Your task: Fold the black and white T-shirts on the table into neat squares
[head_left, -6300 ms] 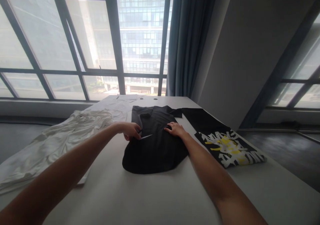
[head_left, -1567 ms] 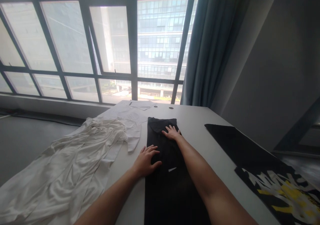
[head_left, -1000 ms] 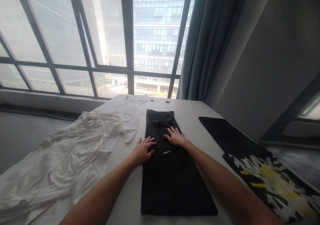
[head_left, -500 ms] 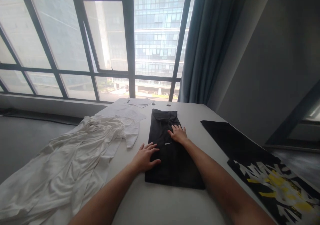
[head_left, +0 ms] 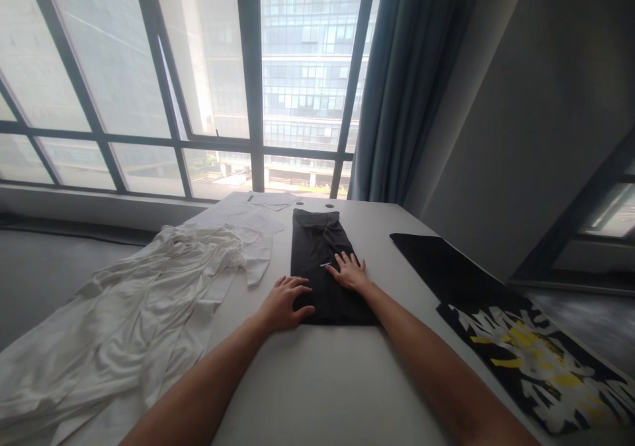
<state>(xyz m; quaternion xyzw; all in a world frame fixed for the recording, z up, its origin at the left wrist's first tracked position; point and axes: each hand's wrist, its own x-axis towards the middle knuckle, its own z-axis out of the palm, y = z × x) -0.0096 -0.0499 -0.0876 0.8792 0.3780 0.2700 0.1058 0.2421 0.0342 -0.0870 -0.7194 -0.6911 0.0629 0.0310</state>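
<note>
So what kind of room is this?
Likely an office-style workroom: tall windows face a glass office block, and the long white table with cable holes carries a folded black shirt and loose white garment.

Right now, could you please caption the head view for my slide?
Left hand and right hand flat on a folded black garment, between crumpled white cloth and a printed black shirt.

Bare table nearside; white cloth left.
</note>
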